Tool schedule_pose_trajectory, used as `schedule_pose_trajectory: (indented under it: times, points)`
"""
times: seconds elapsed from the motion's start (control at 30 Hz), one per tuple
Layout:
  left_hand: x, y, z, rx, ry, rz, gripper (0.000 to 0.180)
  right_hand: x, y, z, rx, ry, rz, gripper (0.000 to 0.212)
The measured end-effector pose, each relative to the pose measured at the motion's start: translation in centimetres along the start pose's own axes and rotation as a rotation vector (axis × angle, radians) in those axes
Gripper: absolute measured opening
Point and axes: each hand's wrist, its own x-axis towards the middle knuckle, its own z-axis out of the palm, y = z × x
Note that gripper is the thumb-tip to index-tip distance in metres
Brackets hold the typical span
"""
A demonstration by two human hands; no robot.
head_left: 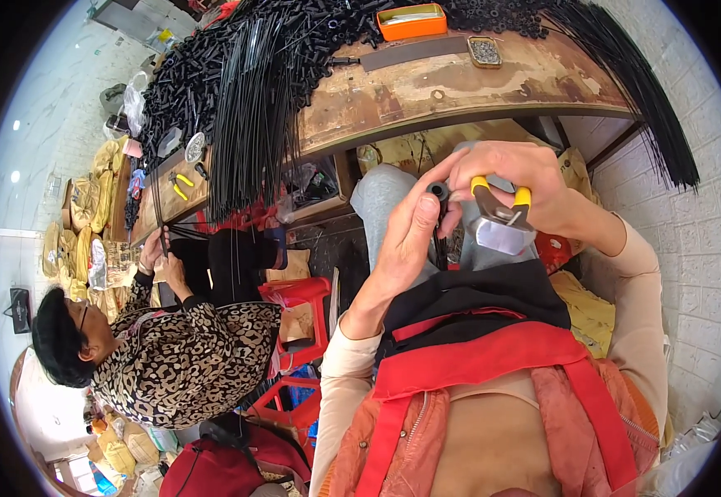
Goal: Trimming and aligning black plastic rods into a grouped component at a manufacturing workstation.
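Note:
Over my lap, my left hand (406, 236) is closed around a short black tube (437, 190), its round open end facing up. My right hand (516, 168) is beside it, fingertips reaching to the tube. A pair of pliers (503, 234) with yellow-sleeved handles and a broad metal head is held in the right hand, head pointing toward my body. The head is slightly blurred. Below the tube, dark strands show partly between the left hand and my knees. What the right fingertips pinch at the tube is hidden.
Beyond my knees, a worn wooden table (377, 103) bears heaped black tubes (186, 95), bundles of black rods (253, 116), an orange box (411, 22) and a small tray of metal bits (484, 52). A co-worker (186, 356) sits left, holding thin rods, near a red stool (315, 311).

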Motion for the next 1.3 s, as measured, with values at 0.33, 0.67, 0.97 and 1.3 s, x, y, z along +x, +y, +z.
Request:
schedule_pose_trajectory:
  times: [0.33, 0.67, 0.97, 1.3]
  points:
    - [1.2, -2.0, -1.9, -0.271, 0.096, 0.088, 0.062, -1.2, -1.8, -0.3, 0.346, -0.096, 0.745, 0.025]
    - [1.2, -1.8, -0.7, -0.012, 0.026, 0.074, 0.055, -3.7, -4.3, -2.7, 0.19, -0.378, 0.815, 0.03]
    - [0.4, 0.0, 0.7, 0.045, 0.008, 0.063, 0.056, 0.6, -7.6, -6.9, 0.342, -0.636, 1.027, 0.033]
    - [0.3, -0.9, -0.9, 0.009, -0.02, 0.042, 0.054, -1.0, -5.7, -5.0, 0.368, -0.631, 1.018, 0.027]
